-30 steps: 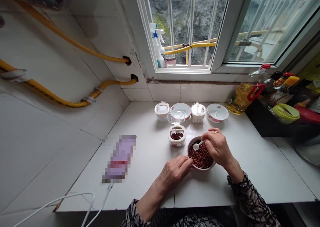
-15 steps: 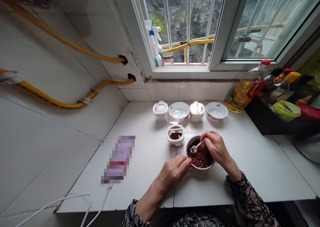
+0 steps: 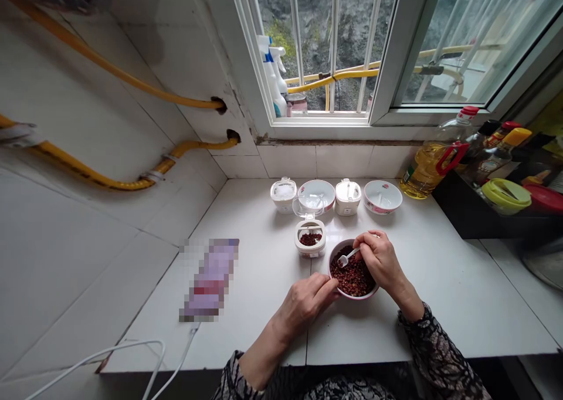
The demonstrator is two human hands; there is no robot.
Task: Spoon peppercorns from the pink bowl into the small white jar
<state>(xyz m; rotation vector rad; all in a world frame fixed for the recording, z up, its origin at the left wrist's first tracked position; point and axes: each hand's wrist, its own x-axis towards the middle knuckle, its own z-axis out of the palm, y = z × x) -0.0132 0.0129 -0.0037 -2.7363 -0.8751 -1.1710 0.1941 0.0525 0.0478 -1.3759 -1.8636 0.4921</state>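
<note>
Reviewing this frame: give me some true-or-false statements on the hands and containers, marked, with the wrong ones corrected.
1. The right hand holds a small white spoon. True.
2. The left hand is inside the open jar. False: it is at the rim of the bowl of dark red pieces.
3. The open jar also contains dark red pieces. True.
4. The oil bottle has a blue cap. False: its cap is red.

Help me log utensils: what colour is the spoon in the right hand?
White; the spoon in the right hand shows best in the head view.
</note>
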